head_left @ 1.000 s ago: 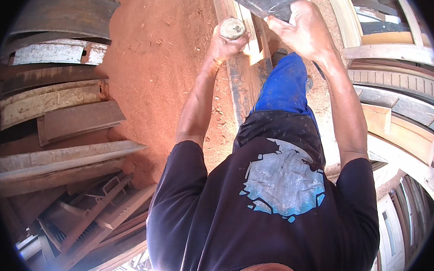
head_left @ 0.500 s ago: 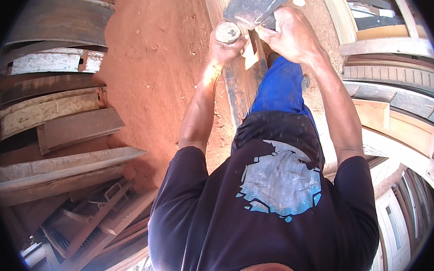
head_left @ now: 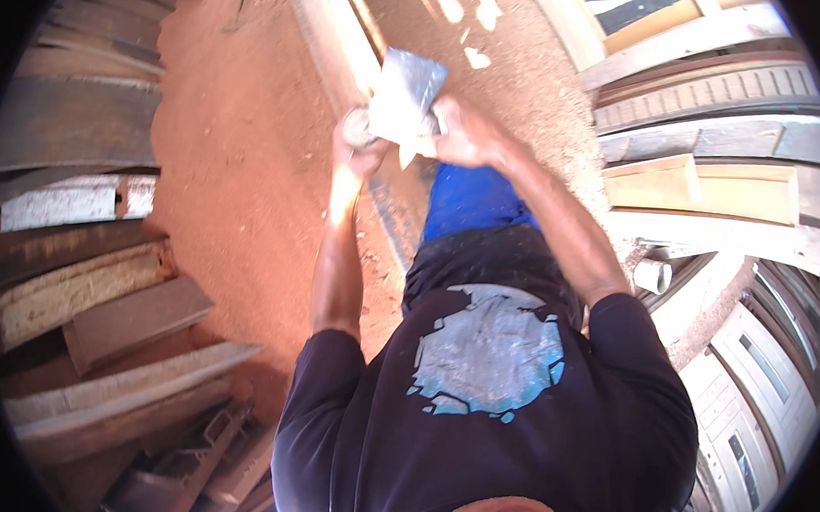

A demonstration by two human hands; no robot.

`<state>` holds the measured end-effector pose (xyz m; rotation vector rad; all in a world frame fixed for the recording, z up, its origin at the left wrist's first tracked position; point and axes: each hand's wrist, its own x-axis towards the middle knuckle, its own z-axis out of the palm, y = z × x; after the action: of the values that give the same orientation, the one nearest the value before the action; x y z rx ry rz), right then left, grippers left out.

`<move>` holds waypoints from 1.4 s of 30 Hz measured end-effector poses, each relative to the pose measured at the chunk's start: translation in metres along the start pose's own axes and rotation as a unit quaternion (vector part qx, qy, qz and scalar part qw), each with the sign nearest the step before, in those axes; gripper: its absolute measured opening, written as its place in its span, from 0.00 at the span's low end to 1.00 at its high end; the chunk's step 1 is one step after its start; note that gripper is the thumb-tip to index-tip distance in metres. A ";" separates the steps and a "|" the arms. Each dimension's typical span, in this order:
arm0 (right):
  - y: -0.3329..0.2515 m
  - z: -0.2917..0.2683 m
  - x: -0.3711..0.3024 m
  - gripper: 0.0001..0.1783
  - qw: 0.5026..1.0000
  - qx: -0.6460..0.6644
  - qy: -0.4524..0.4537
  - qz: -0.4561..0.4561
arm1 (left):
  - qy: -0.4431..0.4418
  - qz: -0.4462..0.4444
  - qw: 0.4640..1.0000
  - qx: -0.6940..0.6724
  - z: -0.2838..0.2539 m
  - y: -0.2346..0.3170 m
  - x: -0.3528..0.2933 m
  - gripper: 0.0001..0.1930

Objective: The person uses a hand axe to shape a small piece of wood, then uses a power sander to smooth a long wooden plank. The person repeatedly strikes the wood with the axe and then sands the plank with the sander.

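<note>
In front of me a flat grey metal blade (head_left: 410, 84) is held over a long wooden beam (head_left: 321, 33). My left hand (head_left: 352, 154) is closed around a stout rod with a round pale end (head_left: 356, 128), at the blade's left; whether the two are joined I cannot tell. My right hand (head_left: 467, 137) grips the blade's right edge, its fingers partly hidden and its thumb toward the middle. A pale pointed sliver of wood (head_left: 406, 154) shows just below the blade, between the hands. Strong light washes out part of the metal.
Reddish dirt ground (head_left: 239, 154) spreads to my left, bordered by stacked old boards (head_left: 74, 127). More planks and panels (head_left: 713, 137) lie along the right. A white cylindrical container (head_left: 652, 276) lies near them. My blue-clad leg (head_left: 473, 202) is beside the beam.
The view has shifted, so the ground and boards sit differently. Both hands and the blade now appear lower and further left. The blade has tilted and catches more light; both grips remain.
</note>
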<state>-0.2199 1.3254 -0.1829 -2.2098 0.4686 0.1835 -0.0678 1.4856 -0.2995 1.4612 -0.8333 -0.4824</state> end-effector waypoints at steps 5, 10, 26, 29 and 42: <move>0.060 0.005 -0.026 0.19 0.878 0.475 -0.038 0.033 | -0.017 0.290 0.921 0.260 0.036 0.079 0.006 0.13; 0.117 0.008 -0.034 0.32 0.819 0.572 0.018 -0.036 | -0.157 0.294 0.925 0.185 0.118 0.123 0.004 0.22; 0.378 -0.091 -0.005 0.24 0.936 0.053 0.056 0.343 | -0.014 -0.338 0.716 0.610 0.085 -0.061 0.077 0.52; 0.422 -0.140 0.022 0.25 0.927 -0.015 0.028 0.375 | 0.003 -0.384 0.679 0.626 0.104 -0.066 0.089 0.54; 0.490 -0.370 0.097 0.25 0.924 -0.095 0.187 0.318 | -0.034 -0.439 0.633 0.637 0.106 -0.063 0.108 0.47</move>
<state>-0.3344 0.7326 -0.3305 -2.2079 1.4341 0.1507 -0.0644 1.3288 -0.3488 3.2666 -0.3591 -0.6913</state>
